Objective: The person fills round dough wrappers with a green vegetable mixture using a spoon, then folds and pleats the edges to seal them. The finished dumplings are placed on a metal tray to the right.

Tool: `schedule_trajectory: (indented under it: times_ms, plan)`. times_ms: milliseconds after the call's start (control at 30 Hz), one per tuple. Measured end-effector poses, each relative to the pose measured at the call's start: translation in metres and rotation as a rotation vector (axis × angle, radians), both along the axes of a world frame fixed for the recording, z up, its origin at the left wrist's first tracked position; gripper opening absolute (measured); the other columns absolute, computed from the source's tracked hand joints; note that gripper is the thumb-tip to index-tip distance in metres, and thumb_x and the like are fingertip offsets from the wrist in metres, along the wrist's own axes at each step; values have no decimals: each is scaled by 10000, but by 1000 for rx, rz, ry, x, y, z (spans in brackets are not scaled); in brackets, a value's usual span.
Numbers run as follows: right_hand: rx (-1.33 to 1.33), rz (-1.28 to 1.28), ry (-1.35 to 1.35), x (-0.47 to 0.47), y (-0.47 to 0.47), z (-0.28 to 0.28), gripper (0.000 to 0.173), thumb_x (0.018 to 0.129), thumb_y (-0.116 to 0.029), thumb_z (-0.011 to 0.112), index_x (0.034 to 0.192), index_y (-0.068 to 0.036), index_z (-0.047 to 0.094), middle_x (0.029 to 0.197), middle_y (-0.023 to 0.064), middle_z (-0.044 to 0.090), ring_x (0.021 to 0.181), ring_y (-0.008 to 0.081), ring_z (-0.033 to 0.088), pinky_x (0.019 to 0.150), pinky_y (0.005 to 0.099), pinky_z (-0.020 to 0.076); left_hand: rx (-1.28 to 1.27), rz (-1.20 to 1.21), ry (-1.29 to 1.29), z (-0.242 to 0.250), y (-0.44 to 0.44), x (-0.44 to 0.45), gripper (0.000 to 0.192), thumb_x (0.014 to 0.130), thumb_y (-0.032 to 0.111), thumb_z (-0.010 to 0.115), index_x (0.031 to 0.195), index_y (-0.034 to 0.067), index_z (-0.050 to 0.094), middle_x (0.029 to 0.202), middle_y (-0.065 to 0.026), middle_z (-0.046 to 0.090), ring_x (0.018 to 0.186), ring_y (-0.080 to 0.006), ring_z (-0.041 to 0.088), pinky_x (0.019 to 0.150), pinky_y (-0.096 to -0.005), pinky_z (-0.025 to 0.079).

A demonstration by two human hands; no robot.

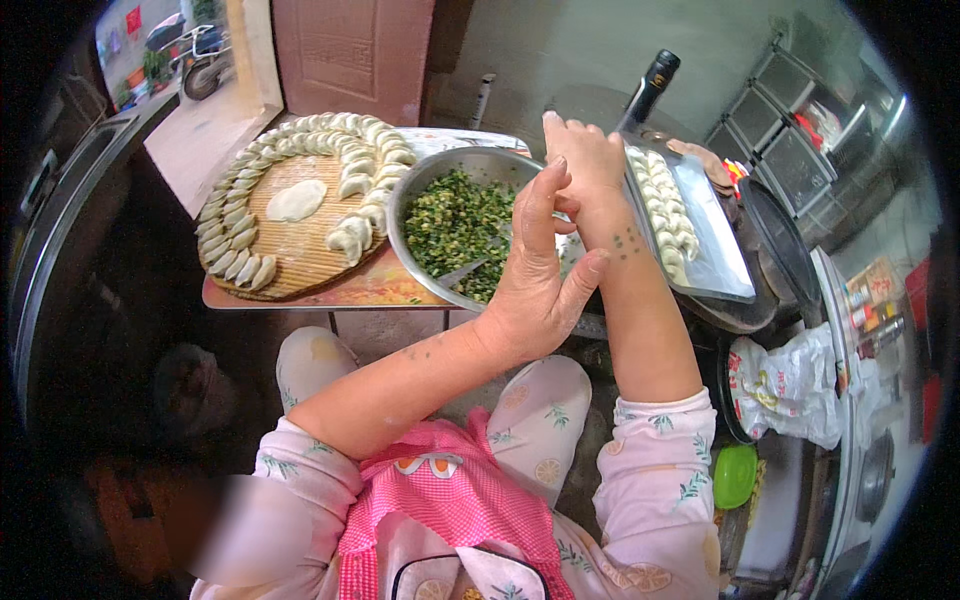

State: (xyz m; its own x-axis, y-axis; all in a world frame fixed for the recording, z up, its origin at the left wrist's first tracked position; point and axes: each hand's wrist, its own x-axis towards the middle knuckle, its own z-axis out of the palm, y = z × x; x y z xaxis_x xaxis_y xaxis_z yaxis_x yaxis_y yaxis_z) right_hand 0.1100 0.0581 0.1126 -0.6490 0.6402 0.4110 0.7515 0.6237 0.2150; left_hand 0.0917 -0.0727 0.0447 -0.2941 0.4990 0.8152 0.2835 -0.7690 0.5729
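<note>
My left hand (541, 270) is in front of the steel bowl, thumb apart from the fingers and nothing visible in its grasp. Its fingertips overlap my right wrist in view; whether they touch is unclear. Beyond it, my right hand (589, 154) shows its back, and whatever may be in its palm is hidden. Chopped green filling (454, 217) fills much of the bowl (405, 247), with a metal utensil (461, 272) stuck in it. To the left, a round slatted board (289, 251) carries rings of folded dumplings (247, 225) around one flat dough wrapper (297, 200).
A metal tray (716, 225) with rows of dumplings (664, 199) lies at the right, beside a dark-necked bottle (651, 90). The low table (409, 289) supports the board and bowl. Further right are a white plastic bag (787, 386) and a green container (735, 478).
</note>
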Motion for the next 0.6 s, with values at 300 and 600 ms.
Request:
schedule_trajectory:
  times_ms: [300,600]
  plan:
    - [134,141,-71,-11,-20,-25,472,829,-167,555,1291,-128,466,962,95,648,899,286,610,745,425,410,53,260,63,-13,-17,-12,945,771,277,694,1436,29,70,1097,-205,413,944,-363,417,897,-446,339]
    - [162,163,-45,-26,-60,-30,510,795,-109,621,1288,-120,491,889,80,651,877,253,613,768,386,427,-29,119,-86,-27,-65,-18,917,755,217,702,1426,13,112,1174,-201,392,1033,-319,424,919,-406,374]
